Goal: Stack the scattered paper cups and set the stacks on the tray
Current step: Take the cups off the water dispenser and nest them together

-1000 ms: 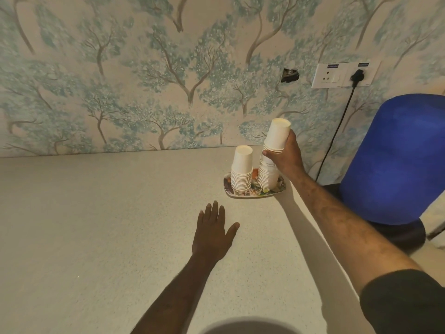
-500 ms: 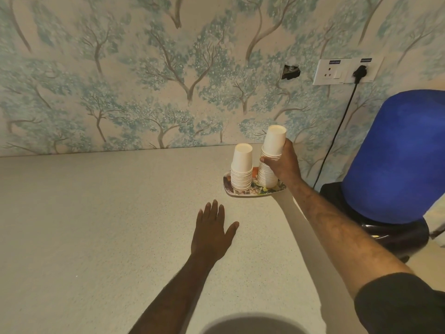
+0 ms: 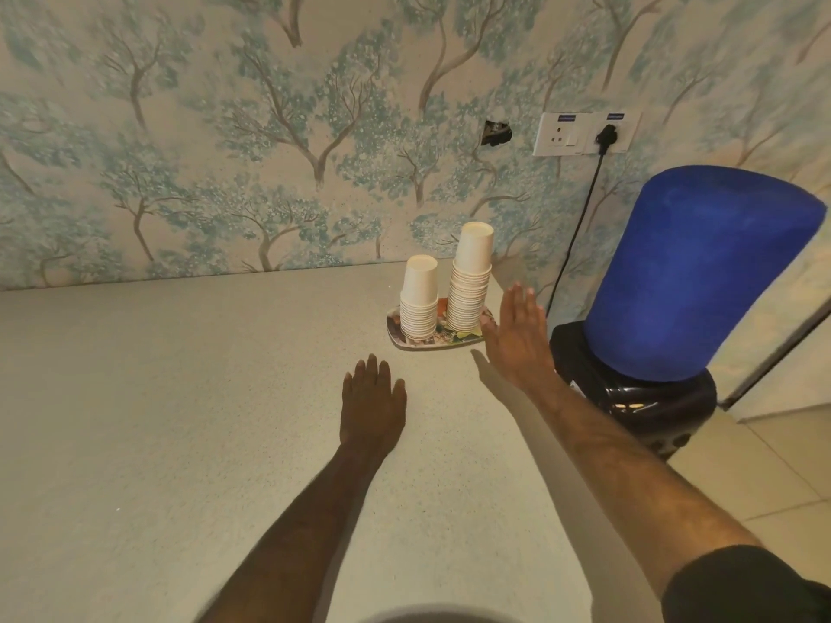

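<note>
Taller cup stack (image 3: 470, 281): released half a second ago, now set upright on the tray (image 3: 395, 337), just beside the shorter cup stack (image 3: 419, 299); right hand (image 3: 517, 337) withdrawn to the tray's right, fingers straight, nothing held; left hand (image 3: 372, 404) laid flat on the counter (image 3: 157, 397), fingers together, nothing held; no loose cups seen on the counter; task judged complete or nearly so.
</note>
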The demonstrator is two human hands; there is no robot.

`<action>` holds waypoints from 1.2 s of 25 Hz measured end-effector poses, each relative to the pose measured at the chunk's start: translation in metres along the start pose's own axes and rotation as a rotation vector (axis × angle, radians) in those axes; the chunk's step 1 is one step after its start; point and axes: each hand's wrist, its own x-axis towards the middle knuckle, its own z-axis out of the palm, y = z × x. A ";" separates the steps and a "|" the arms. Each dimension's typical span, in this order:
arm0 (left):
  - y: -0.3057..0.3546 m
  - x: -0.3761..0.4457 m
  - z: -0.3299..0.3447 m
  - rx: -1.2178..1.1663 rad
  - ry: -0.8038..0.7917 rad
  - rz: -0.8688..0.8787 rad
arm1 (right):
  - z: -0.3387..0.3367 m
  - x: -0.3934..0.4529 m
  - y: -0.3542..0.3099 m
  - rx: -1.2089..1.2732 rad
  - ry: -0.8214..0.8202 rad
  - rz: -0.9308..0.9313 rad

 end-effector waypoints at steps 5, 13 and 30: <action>0.040 -0.007 -0.011 0.052 0.079 0.076 | -0.009 -0.038 0.013 -0.180 -0.083 -0.070; 0.152 -0.019 -0.010 0.113 0.101 0.108 | -0.038 -0.071 0.100 -0.176 -0.104 -0.153; 0.361 0.011 0.079 0.114 0.042 0.023 | -0.040 -0.058 0.298 -0.098 -0.153 -0.272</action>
